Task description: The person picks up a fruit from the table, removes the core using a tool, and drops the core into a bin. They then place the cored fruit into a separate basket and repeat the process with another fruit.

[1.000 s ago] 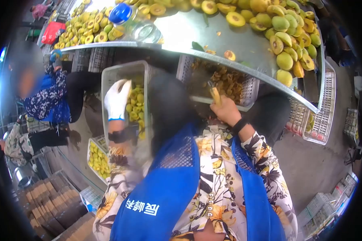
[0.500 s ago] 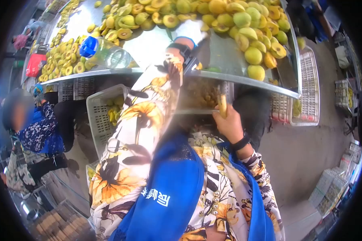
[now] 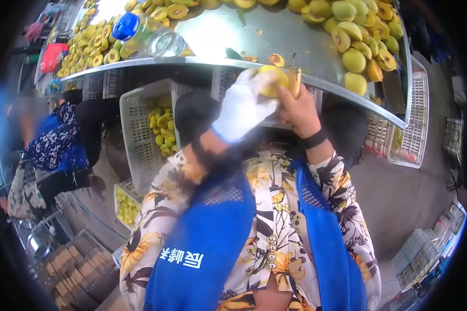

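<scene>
Far left, a co-worker (image 3: pixel 52 142) sits in blue-patterned clothing. Next, a white slatted crate (image 3: pixel 135 137) holds fruit pieces on the floor left of your knee. Blue-capped bottle (image 3: pixel 163 41) lies on the metal table (image 3: pixel 213 31). Your left hand (image 3: pixel 244 106), white-gloved, comes in from the left, forearm angled up and inward, fingers curled around a yellow stone fruit (image 3: pixel 274 76). That fruit sits between your two hands, held in front of the table's near edge. Your right hand (image 3: pixel 302 111), bare, dark wristband (image 3: pixel 314 138), is clenched on a wooden-handled tool (image 3: pixel 295 82): handle near upright, metal tip up, thumb pointing at the fruit. Can't tell if the tip touches it. Your forearms converge ahead of your chest. Right of that, a fruit heap (image 3: pixel 363 41) sits on the table.
</scene>
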The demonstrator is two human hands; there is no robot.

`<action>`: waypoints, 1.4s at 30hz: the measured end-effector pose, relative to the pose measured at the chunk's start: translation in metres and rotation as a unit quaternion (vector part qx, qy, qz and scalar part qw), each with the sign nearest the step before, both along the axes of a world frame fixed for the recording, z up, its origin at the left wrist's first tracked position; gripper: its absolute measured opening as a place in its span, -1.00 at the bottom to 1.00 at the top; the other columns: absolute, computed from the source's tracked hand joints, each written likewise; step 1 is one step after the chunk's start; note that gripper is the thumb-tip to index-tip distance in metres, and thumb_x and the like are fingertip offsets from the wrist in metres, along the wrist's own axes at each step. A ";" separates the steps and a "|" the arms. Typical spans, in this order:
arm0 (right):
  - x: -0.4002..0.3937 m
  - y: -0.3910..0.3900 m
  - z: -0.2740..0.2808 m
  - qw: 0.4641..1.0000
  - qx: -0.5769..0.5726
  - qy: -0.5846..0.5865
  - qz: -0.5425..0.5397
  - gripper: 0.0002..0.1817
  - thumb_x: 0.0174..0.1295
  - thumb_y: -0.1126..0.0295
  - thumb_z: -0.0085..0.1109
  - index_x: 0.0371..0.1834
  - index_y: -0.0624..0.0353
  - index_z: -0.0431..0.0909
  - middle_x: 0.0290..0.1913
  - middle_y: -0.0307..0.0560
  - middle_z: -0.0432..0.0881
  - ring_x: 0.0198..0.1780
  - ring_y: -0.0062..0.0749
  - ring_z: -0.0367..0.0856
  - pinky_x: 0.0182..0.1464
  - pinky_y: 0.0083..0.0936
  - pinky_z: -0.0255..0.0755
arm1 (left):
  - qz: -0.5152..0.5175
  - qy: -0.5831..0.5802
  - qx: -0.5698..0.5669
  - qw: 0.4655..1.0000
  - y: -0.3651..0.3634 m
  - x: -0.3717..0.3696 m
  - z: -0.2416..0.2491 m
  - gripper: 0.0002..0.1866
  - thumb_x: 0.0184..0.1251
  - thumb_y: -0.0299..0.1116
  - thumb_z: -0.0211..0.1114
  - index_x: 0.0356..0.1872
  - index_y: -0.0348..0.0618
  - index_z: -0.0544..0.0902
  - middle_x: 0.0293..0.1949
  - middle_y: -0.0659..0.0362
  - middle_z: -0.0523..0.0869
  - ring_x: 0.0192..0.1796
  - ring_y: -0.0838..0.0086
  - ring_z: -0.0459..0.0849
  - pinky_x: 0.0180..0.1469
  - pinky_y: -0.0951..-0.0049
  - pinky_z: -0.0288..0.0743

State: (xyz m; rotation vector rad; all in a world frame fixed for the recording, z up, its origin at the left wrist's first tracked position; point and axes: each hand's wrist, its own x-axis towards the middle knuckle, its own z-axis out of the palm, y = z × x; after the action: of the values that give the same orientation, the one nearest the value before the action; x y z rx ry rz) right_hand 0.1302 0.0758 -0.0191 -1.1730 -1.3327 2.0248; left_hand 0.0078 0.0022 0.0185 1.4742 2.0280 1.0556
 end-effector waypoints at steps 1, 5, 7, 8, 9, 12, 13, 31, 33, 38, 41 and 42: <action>-0.004 -0.003 0.008 1.000 -0.001 -0.008 0.017 -0.62 0.22 0.31 0.14 0.03 0.24 0.34 -0.53 -0.24 0.43 -0.77 -0.66 0.26 -0.76 -0.67 0.15 | 0.032 -0.178 -0.002 0.984 -0.009 -0.001 0.001 -0.53 0.11 -0.16 0.25 0.05 -0.09 0.48 -0.07 0.04 0.55 -0.37 0.31 0.60 -0.40 0.48 0.49; -0.001 -0.006 -0.005 0.967 0.184 -0.033 0.172 -0.52 0.14 0.29 0.20 0.09 0.25 0.34 -0.45 -0.12 0.54 -0.62 -0.49 0.44 -0.59 -0.59 0.32 | 0.031 -0.552 -0.112 0.826 -0.033 -0.022 -0.003 -0.46 0.33 0.09 -0.01 0.07 -0.17 0.43 -0.17 0.18 0.56 -0.49 0.57 0.52 -0.61 0.67 0.33; -0.008 -0.011 0.001 0.911 0.353 -0.145 0.156 -0.48 0.10 0.24 0.21 0.09 0.25 0.34 -0.37 0.11 0.61 -0.45 -0.14 0.59 -0.40 -0.37 0.45 | 0.058 -0.546 -0.127 0.826 -0.037 -0.026 -0.015 -0.57 0.39 0.00 -0.06 -0.01 -0.14 0.47 -0.21 0.19 0.58 -0.40 0.54 0.56 -0.50 0.59 0.42; -0.011 -0.013 0.009 0.874 0.414 -0.213 0.137 -0.48 0.09 0.22 0.21 0.08 0.24 0.35 -0.34 0.21 0.61 -0.37 -0.01 0.62 -0.33 -0.28 0.48 | 0.100 -0.550 -0.064 0.827 -0.037 -0.026 -0.041 -0.59 0.39 -0.02 -0.05 -0.03 -0.15 0.48 -0.21 0.19 0.58 -0.35 0.54 0.57 -0.42 0.57 0.44; -0.009 -0.012 0.019 0.901 0.357 -0.204 0.136 -0.52 0.09 0.19 0.17 0.01 0.24 0.37 -0.30 0.37 0.55 -0.22 0.23 0.54 -0.21 -0.10 0.42 | 0.141 -0.551 0.000 0.823 -0.033 -0.027 -0.079 -0.60 0.40 -0.04 -0.05 -0.04 -0.15 0.48 -0.21 0.19 0.58 -0.31 0.53 0.57 -0.35 0.55 0.46; 0.001 -0.026 0.019 0.878 0.357 -0.275 0.161 -0.61 0.12 0.23 0.14 -0.08 0.24 0.37 -0.37 0.35 0.56 -0.28 0.23 0.54 -0.26 -0.10 0.42 | 0.184 -0.622 0.043 0.759 -0.027 -0.023 -0.060 -0.64 0.40 -0.09 -0.02 -0.07 -0.18 0.48 -0.20 0.18 0.57 -0.18 0.51 0.55 -0.15 0.53 0.45; 0.006 -0.034 0.015 0.841 0.425 -0.271 0.196 -0.68 0.14 0.27 0.10 -0.16 0.25 0.35 -0.42 0.36 0.54 -0.31 0.25 0.53 -0.30 -0.07 0.40 | 0.185 -0.658 0.031 0.729 -0.026 -0.020 -0.040 -0.66 0.40 -0.12 -0.01 -0.08 -0.19 0.48 -0.19 0.18 0.56 -0.15 0.51 0.54 -0.08 0.52 0.44; 0.013 -0.083 0.008 0.893 0.300 -0.275 0.193 -0.74 0.12 0.36 0.00 -0.25 0.33 0.27 -0.52 0.38 0.50 -0.40 0.30 0.50 -0.35 -0.02 0.36 | 0.147 -0.484 0.042 0.861 -0.023 0.005 -0.030 -0.65 0.41 -0.21 -0.03 -0.03 -0.29 0.52 -0.24 0.18 0.62 -0.13 0.53 0.53 -0.09 0.59 0.43; 0.014 -0.083 0.005 0.897 0.302 -0.255 0.197 -0.74 0.11 0.36 -0.01 -0.26 0.34 0.29 -0.52 0.38 0.50 -0.40 0.29 0.50 -0.35 -0.03 0.36 | 0.128 -0.473 0.047 0.870 -0.020 0.000 -0.027 -0.71 0.32 -0.26 0.11 -0.11 -0.30 0.56 -0.28 0.18 0.62 -0.21 0.55 0.55 -0.17 0.59 0.45; 0.012 -0.082 0.010 0.930 0.253 -0.192 0.186 -0.74 0.10 0.36 0.00 -0.28 0.36 0.33 -0.47 0.42 0.49 -0.39 0.31 0.48 -0.35 -0.06 0.37 | 0.140 -0.456 0.159 0.864 -0.021 0.003 -0.041 -0.71 0.26 -0.24 0.18 -0.18 -0.29 0.58 -0.35 0.15 0.62 -0.28 0.55 0.56 -0.25 0.56 0.46; 0.010 -0.083 0.002 0.919 0.299 -0.165 0.197 -0.78 0.11 0.37 -0.02 -0.30 0.34 0.35 -0.52 0.26 0.52 -0.56 0.09 0.51 -0.47 -0.21 0.39 | 0.180 -0.584 0.033 0.791 -0.026 -0.002 -0.034 -0.68 0.27 -0.20 0.17 -0.19 -0.29 0.56 -0.37 0.13 0.61 -0.35 0.52 0.56 -0.31 0.53 0.47; 0.011 -0.083 0.002 0.935 0.247 -0.140 0.214 -0.80 0.11 0.38 -0.03 -0.31 0.32 0.34 -0.55 0.16 0.50 -0.61 -0.05 0.48 -0.53 -0.29 0.36 | 0.188 -0.651 -0.022 0.735 -0.024 -0.004 -0.028 -0.69 0.27 -0.20 0.17 -0.20 -0.29 0.56 -0.37 0.12 0.61 -0.37 0.51 0.57 -0.34 0.52 0.47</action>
State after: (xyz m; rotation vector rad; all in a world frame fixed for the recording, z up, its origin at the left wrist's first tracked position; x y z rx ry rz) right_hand 0.1413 -0.0067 -0.0169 -1.0151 -2.2439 1.6481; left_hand 0.0036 -0.0219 -0.0098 0.0011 1.1922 1.5200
